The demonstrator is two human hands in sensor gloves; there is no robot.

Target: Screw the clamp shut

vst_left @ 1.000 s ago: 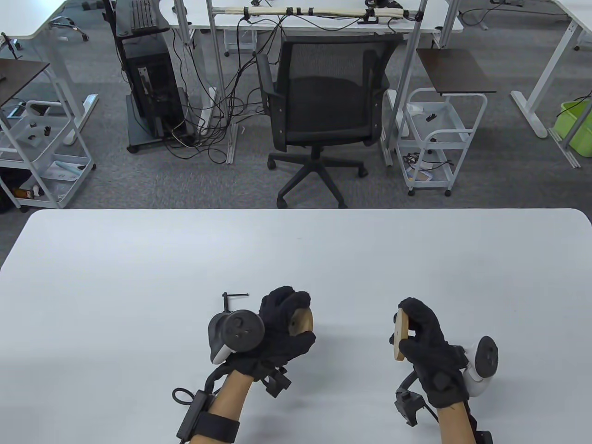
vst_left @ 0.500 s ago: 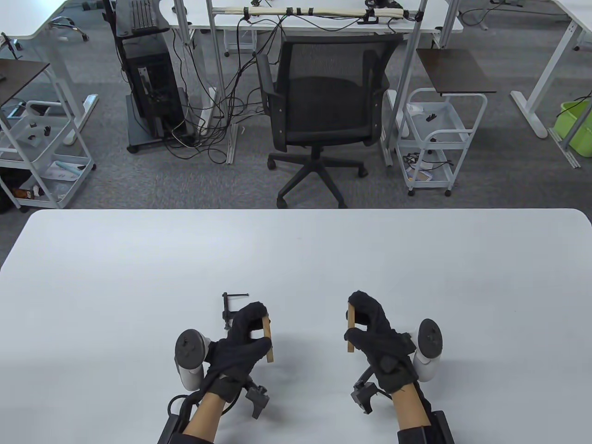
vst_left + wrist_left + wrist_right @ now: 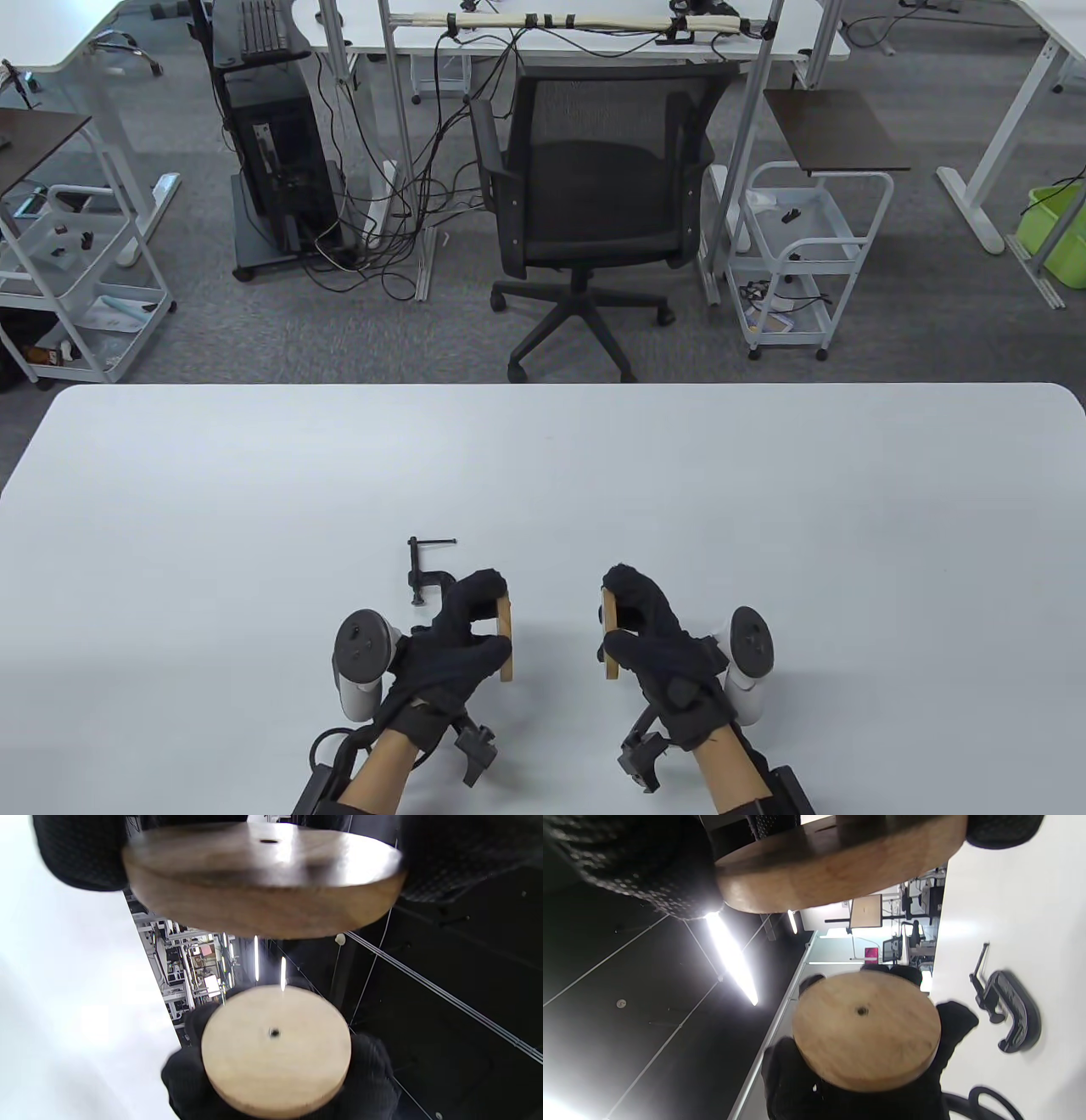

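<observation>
**Two wood discs held up, clamp waits on the tabletop**

The left hand (image 3: 458, 645) grips a round wood disc (image 3: 506, 637) by its edge, thumb on the near side & fingers on the far side. The right hand (image 3: 657, 649) grips a 2nd wood disc (image 3: 609, 635) the same way. Both discs stand on edge w/ flat faces turned to each other, a gap between. Each has a small hole in the middle. I think they are held like this so the faces can be pushed together, then the clamp can squeeze them.

The clamp (image 3: 422, 570) is small & black. It lies on the white tabletop (image 3: 254, 475) just left of & a bit farther than the left hand. No hand touches it. Its screw is not turned in yet, so the job looks not begun.

No brand, label or writing can be read on the discs or clamp
</observation>
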